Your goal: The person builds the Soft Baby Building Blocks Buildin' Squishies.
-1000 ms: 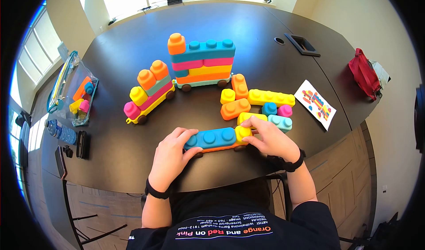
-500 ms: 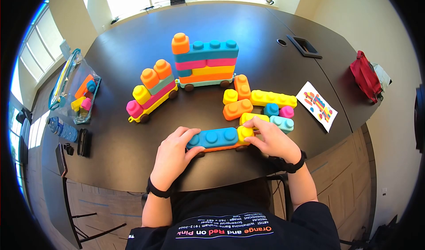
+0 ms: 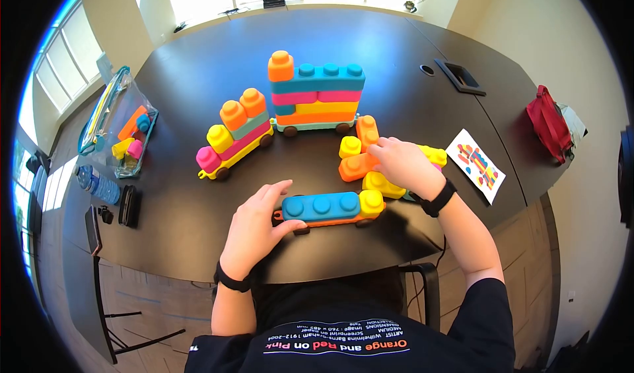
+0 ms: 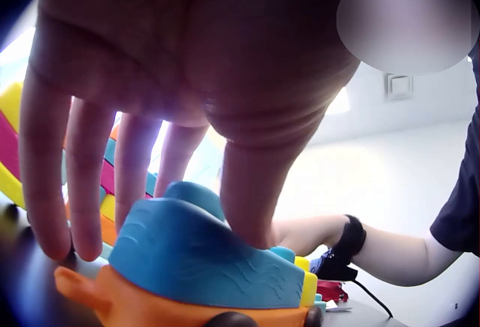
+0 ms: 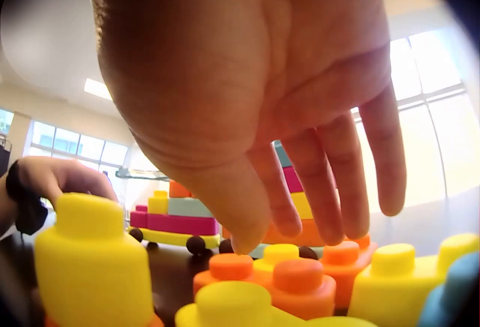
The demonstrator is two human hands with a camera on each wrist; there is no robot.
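Observation:
A long blue block (image 3: 321, 206) and a small yellow block (image 3: 372, 203) sit side by side on an orange wheeled wagon (image 4: 165, 308). My left hand (image 3: 254, 224) is at the wagon's left end, thumb right at the blue block and fingers spread around the end. Over the loose blocks hovers my right hand (image 3: 409, 165), its fingers extended downward in the right wrist view with nothing between them. Nearest to it are an orange block (image 3: 356, 167), a yellow block (image 3: 383, 187) and a long yellow block (image 3: 432, 155). Other loose blocks are partly hidden beneath this hand.
Farther back stand a tall block-stacked wagon (image 3: 317, 119) and a stepped yellow wagon (image 3: 224, 165). A printed picture card (image 3: 475, 165) and red bag (image 3: 549, 123) lie at right. At left are a clear bag of blocks (image 3: 115, 125), a water bottle (image 3: 99, 185) and a black case (image 3: 129, 206).
My right hand has let go of the small yellow block and moved up and right over the loose blocks. The left fingers have lifted and spread a little at the wagon's left end.

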